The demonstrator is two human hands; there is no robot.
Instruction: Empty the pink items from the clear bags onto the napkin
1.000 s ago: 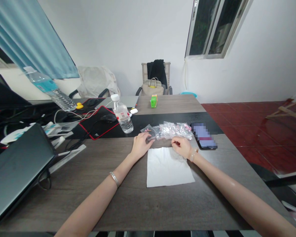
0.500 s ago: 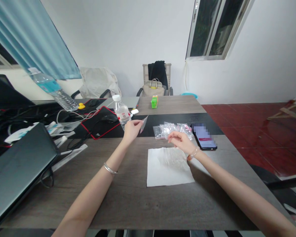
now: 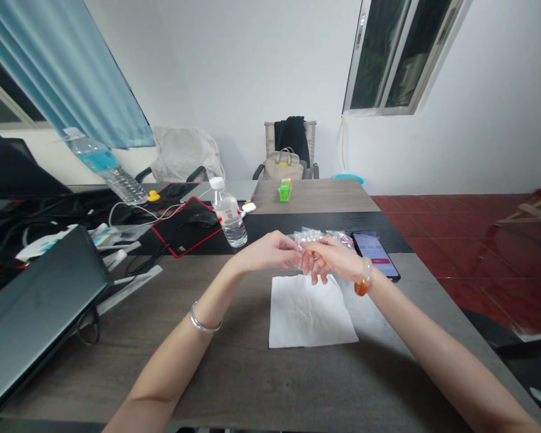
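Plastic packets (image 3: 309, 234) lie just beyond the hands (image 3: 273, 249) (image 3: 336, 258).

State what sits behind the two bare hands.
Behind the left hand and right hand, crinkled clear plastic packets partly show; the rest is covered, so their number cannot be told.

Desk (image 3: 252, 373) matt wood-grain; napkin (image 3: 311, 319) papery (lightly creased); bags (image 3: 309, 236) glossy plastic.

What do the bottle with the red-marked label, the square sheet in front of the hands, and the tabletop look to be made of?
Bottle: thin clear plastic, glossy; see-through, ribbed low down.
Square sheet: matt white, perhaps paper tissue or thin cloth; soft creases show.
Tabletop: wood or wood-look laminate, dull grey-brown; streaky grain shows.
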